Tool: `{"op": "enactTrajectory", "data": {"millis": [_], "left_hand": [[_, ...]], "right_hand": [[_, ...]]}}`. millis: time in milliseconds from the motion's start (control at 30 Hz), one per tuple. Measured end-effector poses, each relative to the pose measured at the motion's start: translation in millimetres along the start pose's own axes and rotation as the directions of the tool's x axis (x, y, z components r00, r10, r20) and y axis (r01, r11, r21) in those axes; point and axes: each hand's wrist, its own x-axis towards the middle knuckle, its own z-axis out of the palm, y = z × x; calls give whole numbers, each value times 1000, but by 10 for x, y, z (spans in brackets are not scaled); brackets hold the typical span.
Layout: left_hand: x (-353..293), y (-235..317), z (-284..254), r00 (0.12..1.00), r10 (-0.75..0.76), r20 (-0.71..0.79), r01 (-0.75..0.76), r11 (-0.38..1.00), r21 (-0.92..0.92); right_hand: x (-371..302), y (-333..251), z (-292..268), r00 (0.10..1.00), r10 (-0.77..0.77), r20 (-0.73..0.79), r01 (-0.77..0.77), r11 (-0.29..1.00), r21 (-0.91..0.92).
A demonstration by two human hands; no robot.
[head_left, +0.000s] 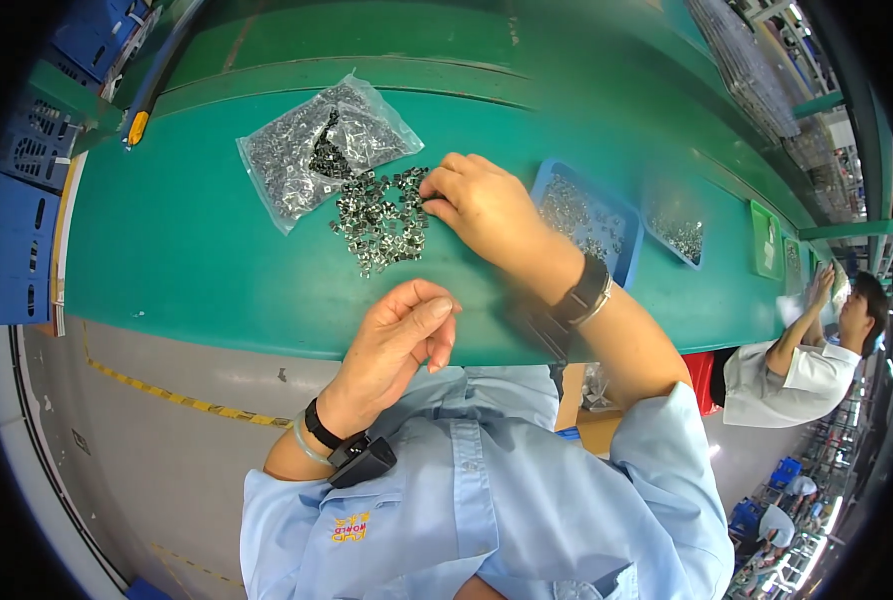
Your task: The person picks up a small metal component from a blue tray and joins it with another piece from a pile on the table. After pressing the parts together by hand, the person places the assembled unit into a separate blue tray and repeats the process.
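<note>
A loose pile of small black and silver metal parts [379, 225] lies on the green tabletop. At its right edge is my right hand [492, 210], thumb and fingers closed on one of the small metal parts, mostly hidden by the fingertips. Behind and left of the pile, a clear plastic bag [282, 165] full of similar parts lies torn on its upper side, with parts showing through the tear. My left hand [397, 335] hovers by the table's front edge, nearer to me than the pile. Its fingers are curled, thumb against the index finger; whatever they may hold is hidden.
To the right stand a blue tray [629, 245] with small parts, a second tray [675, 240], and a green bin [766, 240]. Blue crates [17, 250] are stacked left. A yellow-tipped tool [138, 127] lies far left. Another person [792, 375] works at far right.
</note>
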Motion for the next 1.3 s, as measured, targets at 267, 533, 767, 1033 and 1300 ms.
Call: {"op": "enactTrajectory", "data": {"millis": [267, 533, 767, 1033, 1300], "left_hand": [[69, 152, 1, 983, 138, -125, -130, 989, 70], [258, 73, 249, 997, 82, -4, -82, 997, -4], [305, -91, 417, 998, 7, 60, 9, 966, -258], [324, -218, 486, 999, 22, -41, -27, 990, -140], [330, -163, 541, 996, 62, -60, -63, 998, -12]], "right_hand": [[-243, -230, -358, 1000, -3, 12, 2, 993, 116], [-627, -363, -596, 997, 21, -80, 1, 967, 256], [-882, -310, -485, 941, 137, -310, -9, 925, 380], [-1003, -242, -493, 936, -3, -352, 39, 995, 94], [-1053, -164, -444, 926, 14, -376, 56, 983, 174]]}}
